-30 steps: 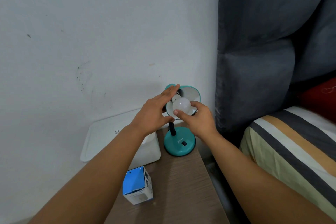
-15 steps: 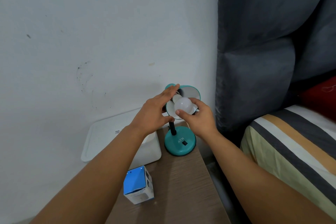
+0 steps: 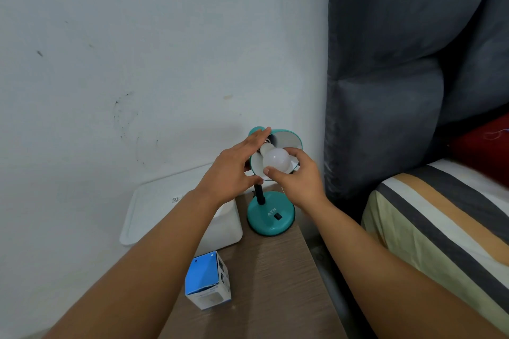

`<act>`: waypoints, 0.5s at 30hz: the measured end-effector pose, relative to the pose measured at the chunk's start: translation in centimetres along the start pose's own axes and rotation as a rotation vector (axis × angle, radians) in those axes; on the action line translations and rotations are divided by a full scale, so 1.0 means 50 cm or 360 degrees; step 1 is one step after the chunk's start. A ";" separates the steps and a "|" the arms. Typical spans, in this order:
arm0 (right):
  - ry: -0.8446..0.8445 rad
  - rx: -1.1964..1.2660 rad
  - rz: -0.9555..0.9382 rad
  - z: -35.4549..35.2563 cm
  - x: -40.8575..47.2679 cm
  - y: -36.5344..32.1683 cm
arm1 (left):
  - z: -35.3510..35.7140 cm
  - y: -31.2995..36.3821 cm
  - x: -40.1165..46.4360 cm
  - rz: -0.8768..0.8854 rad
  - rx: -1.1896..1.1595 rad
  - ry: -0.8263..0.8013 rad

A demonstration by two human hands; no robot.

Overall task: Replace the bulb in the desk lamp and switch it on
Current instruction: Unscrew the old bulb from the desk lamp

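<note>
A small teal desk lamp [image 3: 271,216] stands at the back of a wooden bedside table [image 3: 275,283], its shade tilted toward me. A white bulb [image 3: 275,159] sits in the shade's socket. My right hand [image 3: 298,177] grips the bulb with thumb and fingers around its round end. My left hand [image 3: 234,170] clasps the shade's left rim, fingers over the top and thumb below. A black rocker switch [image 3: 278,216] shows on the lamp's round base.
A blue and white bulb box [image 3: 208,281] stands on the table near me. A white lidded bin [image 3: 176,209] sits left of the table against the wall. A dark padded headboard [image 3: 399,91] and striped bedding [image 3: 440,217] lie to the right.
My right hand's fingers have shifted around the bulb, thumb now lower left. My left hand stays on the shade.
</note>
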State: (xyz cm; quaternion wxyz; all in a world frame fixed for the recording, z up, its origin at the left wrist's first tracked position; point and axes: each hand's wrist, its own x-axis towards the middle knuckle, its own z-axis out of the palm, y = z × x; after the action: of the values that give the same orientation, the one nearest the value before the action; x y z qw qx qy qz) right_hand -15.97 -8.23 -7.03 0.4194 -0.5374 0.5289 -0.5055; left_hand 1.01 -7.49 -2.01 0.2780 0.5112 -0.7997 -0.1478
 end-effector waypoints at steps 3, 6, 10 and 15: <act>-0.0037 0.0057 -0.0031 0.000 -0.003 0.003 | 0.000 -0.001 0.000 -0.0003 0.0024 -0.0006; -0.0039 0.0105 -0.0017 0.004 -0.002 0.010 | 0.000 -0.002 0.000 -0.0009 0.0014 0.0002; -0.0028 0.0058 0.0050 0.002 0.004 0.005 | 0.001 -0.002 0.000 -0.0004 0.0011 0.0003; -0.0069 0.0188 0.0026 -0.002 0.003 -0.001 | 0.001 -0.003 -0.003 -0.0007 0.0007 0.0018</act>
State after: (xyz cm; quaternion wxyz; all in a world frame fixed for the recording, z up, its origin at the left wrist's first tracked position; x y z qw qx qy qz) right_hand -16.07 -8.39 -6.93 0.4660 -0.5182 0.4933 -0.5205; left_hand 1.12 -7.41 -2.18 0.2811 0.5143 -0.7974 -0.1437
